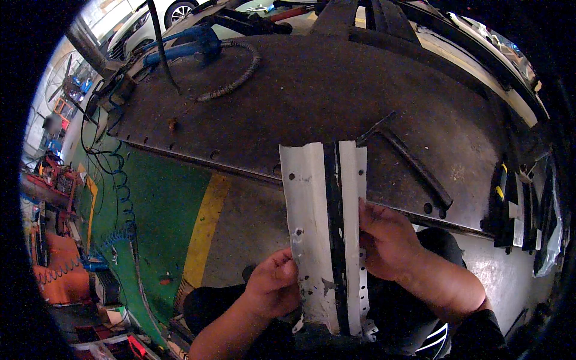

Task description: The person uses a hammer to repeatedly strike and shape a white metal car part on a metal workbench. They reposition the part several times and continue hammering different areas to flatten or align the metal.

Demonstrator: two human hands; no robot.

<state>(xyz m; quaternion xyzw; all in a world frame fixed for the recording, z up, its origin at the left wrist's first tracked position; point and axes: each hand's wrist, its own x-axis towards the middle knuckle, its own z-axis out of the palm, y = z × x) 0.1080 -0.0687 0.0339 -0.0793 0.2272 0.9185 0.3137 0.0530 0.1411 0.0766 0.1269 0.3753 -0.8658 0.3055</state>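
Panel (309, 198): long, pale, formed metal, with a black strip (333, 210) running lengthwise. It is held in front of the person, above the lap; in view, its upper end overlaps the near edge of the worktop (312, 90). Holes are noted on both sides, with a row along the lower right flange. Finish is scuffed and marked near the lower end.

Left hand (273, 285): fingers closed on the panel's left edge, low down; fingertips partly hidden. Right hand (387, 240): fingers closed on the right edge, higher up, thumb near the edge; the remaining fingertips are hidden behind.

Worktop: dark, stained metal. A hammer (417, 171) lies to the right, beyond the panel. A blue tool (186, 51) and a ribbed hose (255, 66) lie at the far left.

Floor (162, 204): green, with a yellow stripe (207, 225). A coiled line (123, 174) hangs left of the worktop.
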